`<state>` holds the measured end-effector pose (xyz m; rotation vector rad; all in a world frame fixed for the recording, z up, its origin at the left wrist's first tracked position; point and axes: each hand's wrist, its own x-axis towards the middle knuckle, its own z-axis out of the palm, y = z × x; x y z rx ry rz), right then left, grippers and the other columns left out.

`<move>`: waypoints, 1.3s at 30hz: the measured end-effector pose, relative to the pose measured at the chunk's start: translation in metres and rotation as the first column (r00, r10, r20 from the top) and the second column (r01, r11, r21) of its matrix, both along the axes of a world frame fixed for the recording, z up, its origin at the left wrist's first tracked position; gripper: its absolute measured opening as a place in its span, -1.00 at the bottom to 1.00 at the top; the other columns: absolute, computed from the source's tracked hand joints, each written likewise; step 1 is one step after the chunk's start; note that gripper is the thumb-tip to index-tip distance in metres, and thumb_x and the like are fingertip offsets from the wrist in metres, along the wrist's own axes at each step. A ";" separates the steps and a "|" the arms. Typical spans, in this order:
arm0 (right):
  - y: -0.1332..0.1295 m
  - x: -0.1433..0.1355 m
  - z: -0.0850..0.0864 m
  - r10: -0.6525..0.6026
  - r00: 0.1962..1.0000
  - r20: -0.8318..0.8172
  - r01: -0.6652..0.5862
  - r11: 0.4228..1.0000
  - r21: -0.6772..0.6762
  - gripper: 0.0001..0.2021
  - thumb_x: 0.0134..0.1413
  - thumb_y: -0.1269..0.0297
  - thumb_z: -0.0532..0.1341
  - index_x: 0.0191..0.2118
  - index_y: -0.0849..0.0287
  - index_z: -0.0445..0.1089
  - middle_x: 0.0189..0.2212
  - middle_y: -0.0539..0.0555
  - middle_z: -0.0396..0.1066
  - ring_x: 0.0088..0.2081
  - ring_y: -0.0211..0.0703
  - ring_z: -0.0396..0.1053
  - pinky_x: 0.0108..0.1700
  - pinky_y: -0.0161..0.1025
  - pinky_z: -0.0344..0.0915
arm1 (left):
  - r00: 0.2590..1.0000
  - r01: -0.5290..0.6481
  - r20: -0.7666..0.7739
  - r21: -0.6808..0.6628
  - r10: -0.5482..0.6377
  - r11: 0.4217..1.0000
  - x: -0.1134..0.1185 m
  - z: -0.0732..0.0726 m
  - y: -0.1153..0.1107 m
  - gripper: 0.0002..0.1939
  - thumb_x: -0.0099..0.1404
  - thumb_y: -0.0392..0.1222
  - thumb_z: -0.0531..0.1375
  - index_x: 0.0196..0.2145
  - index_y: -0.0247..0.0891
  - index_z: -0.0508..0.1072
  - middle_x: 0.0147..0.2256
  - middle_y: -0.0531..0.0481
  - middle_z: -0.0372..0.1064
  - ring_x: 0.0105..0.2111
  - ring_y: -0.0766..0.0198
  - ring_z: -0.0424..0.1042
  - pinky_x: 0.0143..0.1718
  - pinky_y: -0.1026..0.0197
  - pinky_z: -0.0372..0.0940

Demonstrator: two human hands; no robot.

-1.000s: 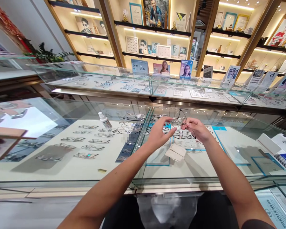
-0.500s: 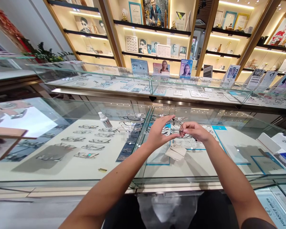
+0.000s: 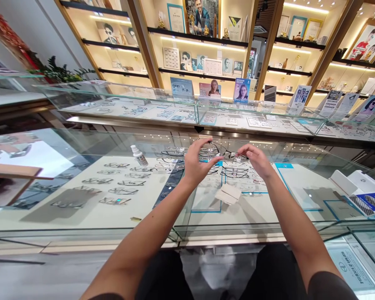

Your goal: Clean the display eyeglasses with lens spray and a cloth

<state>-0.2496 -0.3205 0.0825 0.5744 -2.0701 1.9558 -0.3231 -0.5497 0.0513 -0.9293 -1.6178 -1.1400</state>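
A thin dark-framed pair of eyeglasses [image 3: 226,152] is held up above the glass counter, between my two hands. My left hand [image 3: 197,163] grips its left side, with the index fingertip at the top and the thumb below. At the other end, my right hand [image 3: 258,161] has its fingertips on the right side of the frame; part of that grip is hidden. Below the hands a folded beige cloth [image 3: 228,194] lies on the counter. Several display eyeglasses [image 3: 235,171] rest beneath the glass behind it.
A white spray bottle [image 3: 139,156] stands on the glass counter [image 3: 162,217] to the left. Several eyeglasses [image 3: 123,191] lie in rows there. An open white box [image 3: 351,185] with a blue patterned packet [image 3: 370,201] sits at right. Behind runs another glass showcase [image 3: 137,109].
My left hand and the eyeglasses have moved up and left. My right hand has gone from a close pinch near the frame's middle to its right side, with straighter fingers.
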 end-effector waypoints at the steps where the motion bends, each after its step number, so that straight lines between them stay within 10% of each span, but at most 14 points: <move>1: 0.000 0.000 0.005 -0.025 0.999 -0.048 0.026 1.000 0.013 -0.51 0.02 -0.27 0.38 -0.19 0.06 0.48 -0.24 0.05 0.48 -0.10 -0.04 0.47 0.14 0.00 0.35 | 1.000 -0.017 -0.008 0.038 0.018 0.999 -0.002 0.006 -0.001 -0.41 0.26 0.21 0.40 0.09 -0.20 0.46 -0.04 -0.17 0.58 -0.05 0.08 0.56 -0.08 0.06 0.44; 13: -0.030 0.019 0.100 -0.353 0.609 -0.711 0.547 0.836 0.054 -0.52 0.21 -0.12 0.31 0.17 -0.12 0.33 -0.06 0.04 0.31 -0.08 -0.07 0.36 0.17 0.06 0.36 | 0.988 0.034 -0.154 0.260 0.007 0.965 0.000 0.122 0.011 -0.31 0.17 0.35 0.40 0.11 -0.04 0.37 -0.12 -0.04 0.41 -0.16 0.11 0.52 -0.03 -0.04 0.45; 27: -0.026 0.035 0.104 -0.385 0.583 -0.716 0.489 0.870 -0.070 -0.69 0.26 0.07 0.35 0.06 -0.05 0.38 -0.18 0.00 0.29 -0.17 -0.15 0.33 -0.02 -0.05 0.41 | 0.998 0.057 0.019 0.152 -0.061 0.987 0.048 0.134 -0.001 -0.53 0.29 0.25 0.35 0.05 0.01 0.50 -0.08 -0.03 0.54 -0.08 0.10 0.56 -0.05 0.01 0.52; 39: -0.032 0.048 0.107 -0.441 0.523 -0.730 0.671 0.740 0.034 -0.68 0.35 0.06 0.27 0.15 -0.11 0.36 0.01 0.09 0.39 0.07 0.02 0.45 0.16 0.16 0.45 | 0.999 -0.002 0.050 0.117 -0.004 0.993 0.058 0.134 -0.008 -0.50 0.28 0.21 0.38 0.10 0.00 0.54 -0.01 -0.02 0.55 -0.08 0.06 0.56 -0.06 -0.03 0.53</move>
